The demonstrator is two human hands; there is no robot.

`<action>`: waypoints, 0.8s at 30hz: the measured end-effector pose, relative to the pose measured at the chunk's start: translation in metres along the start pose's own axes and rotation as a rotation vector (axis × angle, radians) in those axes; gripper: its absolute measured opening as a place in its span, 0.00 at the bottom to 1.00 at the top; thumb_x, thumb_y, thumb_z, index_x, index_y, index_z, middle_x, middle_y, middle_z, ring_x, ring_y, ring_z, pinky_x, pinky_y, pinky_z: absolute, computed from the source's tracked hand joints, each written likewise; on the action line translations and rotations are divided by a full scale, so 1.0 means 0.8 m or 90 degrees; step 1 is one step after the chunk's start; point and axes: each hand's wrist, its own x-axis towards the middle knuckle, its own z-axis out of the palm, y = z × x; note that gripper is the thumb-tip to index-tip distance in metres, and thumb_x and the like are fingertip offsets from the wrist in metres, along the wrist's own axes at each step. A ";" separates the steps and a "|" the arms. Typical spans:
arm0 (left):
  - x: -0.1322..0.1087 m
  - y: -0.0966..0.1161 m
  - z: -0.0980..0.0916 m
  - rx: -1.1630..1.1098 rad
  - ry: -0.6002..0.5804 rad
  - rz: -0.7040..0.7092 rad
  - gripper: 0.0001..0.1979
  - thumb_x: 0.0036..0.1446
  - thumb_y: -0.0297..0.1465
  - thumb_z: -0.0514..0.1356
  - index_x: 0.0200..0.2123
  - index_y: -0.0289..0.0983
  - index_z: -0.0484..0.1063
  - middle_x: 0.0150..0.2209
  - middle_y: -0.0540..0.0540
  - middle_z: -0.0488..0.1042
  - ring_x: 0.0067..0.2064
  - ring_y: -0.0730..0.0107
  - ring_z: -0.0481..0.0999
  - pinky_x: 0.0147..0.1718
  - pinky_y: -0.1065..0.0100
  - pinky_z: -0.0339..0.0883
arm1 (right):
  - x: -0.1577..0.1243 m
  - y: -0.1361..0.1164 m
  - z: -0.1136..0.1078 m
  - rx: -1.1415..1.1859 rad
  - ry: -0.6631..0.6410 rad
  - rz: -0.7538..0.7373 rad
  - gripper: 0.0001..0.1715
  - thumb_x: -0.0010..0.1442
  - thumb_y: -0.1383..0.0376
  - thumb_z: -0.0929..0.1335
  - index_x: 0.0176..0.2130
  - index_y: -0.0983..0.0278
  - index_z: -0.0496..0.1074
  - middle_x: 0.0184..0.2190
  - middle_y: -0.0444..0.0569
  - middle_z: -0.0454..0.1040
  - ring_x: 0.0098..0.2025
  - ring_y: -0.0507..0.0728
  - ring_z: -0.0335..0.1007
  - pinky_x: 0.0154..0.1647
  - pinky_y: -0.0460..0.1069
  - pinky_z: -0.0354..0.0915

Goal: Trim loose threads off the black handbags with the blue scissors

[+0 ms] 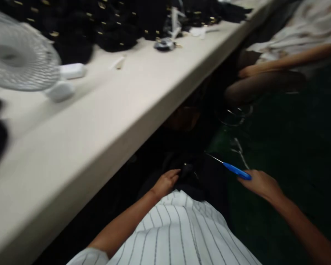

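Observation:
A dark fabric piece (189, 176) with small shiny metal bits lies on my lap, its outline lost in shadow. My left hand (167, 182) grips its near left side, fingers pressed together. Out to the right, my right hand (262, 184) is closed around the end of a blue-handled awl (237, 171). Its thin metal shaft points left towards the dark piece, apart from my left hand; blur hides the exact tip shape. White thread (239, 151) extends up from beside my right hand.
A long pale table (105, 121) runs diagonally along my left. It bears a fan (19, 55), black bag-like items (116, 33) with gold metal parts, and a small stand-like object (165, 44). Another person's arm (287, 64) and legs are at the upper right, by the table edge.

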 end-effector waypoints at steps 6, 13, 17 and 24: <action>-0.013 -0.010 -0.016 -0.024 0.097 0.032 0.15 0.61 0.22 0.59 0.50 0.34 0.72 0.54 0.35 0.76 0.55 0.56 0.78 0.54 0.57 0.77 | -0.010 0.009 0.022 0.003 -0.021 0.010 0.12 0.60 0.61 0.68 0.25 0.59 0.73 0.22 0.44 0.71 0.29 0.58 0.71 0.27 0.49 0.51; -0.017 -0.005 -0.023 0.005 0.125 0.025 0.13 0.63 0.24 0.59 0.51 0.35 0.73 0.51 0.36 0.78 0.53 0.58 0.79 0.54 0.58 0.77 | -0.009 0.002 0.039 0.039 -0.027 0.019 0.12 0.59 0.60 0.67 0.25 0.59 0.73 0.22 0.45 0.71 0.29 0.58 0.71 0.27 0.49 0.51; -0.014 -0.001 -0.025 -0.002 0.124 0.018 0.13 0.63 0.24 0.59 0.50 0.35 0.74 0.51 0.37 0.78 0.52 0.58 0.80 0.54 0.59 0.77 | -0.009 0.010 0.041 0.000 -0.085 -0.021 0.09 0.56 0.62 0.68 0.25 0.59 0.75 0.23 0.46 0.73 0.30 0.60 0.72 0.27 0.49 0.50; 0.020 -0.015 -0.069 -0.122 0.185 -0.196 0.09 0.57 0.28 0.63 0.42 0.36 0.79 0.48 0.42 0.80 0.49 0.57 0.81 0.55 0.55 0.75 | -0.018 0.019 0.019 0.100 -0.045 0.006 0.12 0.57 0.64 0.69 0.22 0.60 0.72 0.19 0.43 0.67 0.25 0.55 0.67 0.26 0.48 0.50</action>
